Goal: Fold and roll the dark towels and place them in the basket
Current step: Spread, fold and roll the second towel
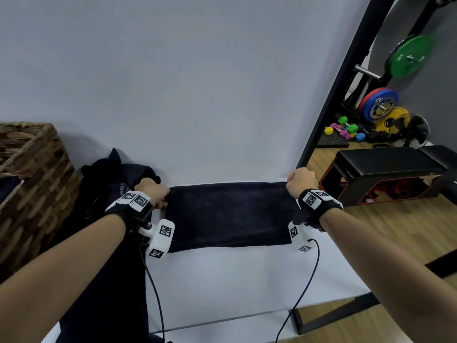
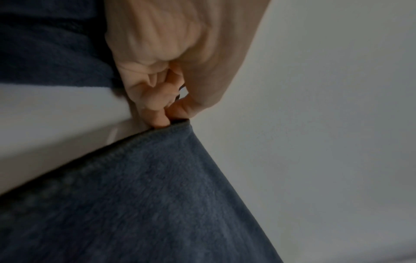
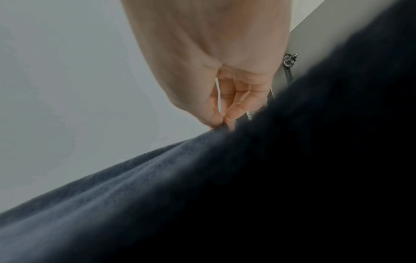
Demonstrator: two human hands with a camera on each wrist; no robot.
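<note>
A dark navy towel [image 1: 230,214] is stretched wide between my two hands over the white table [image 1: 222,280]. My left hand [image 1: 158,194] pinches its top left corner; in the left wrist view thumb and fingertips [image 2: 161,122] close on the hemmed corner of the towel [image 2: 146,195]. My right hand [image 1: 296,184] pinches the top right corner, and the right wrist view shows its fingertips [image 3: 225,119] nipping the towel [image 3: 202,195] edge. The wicker basket [image 1: 32,184] stands at the left.
A heap of more dark towels [image 1: 116,174] lies between the basket and my left hand, with dark cloth draped down the table's left front. A black bench [image 1: 385,169], weight plates [image 1: 408,58] and dumbbells stand on the wood floor to the right. A white wall is behind.
</note>
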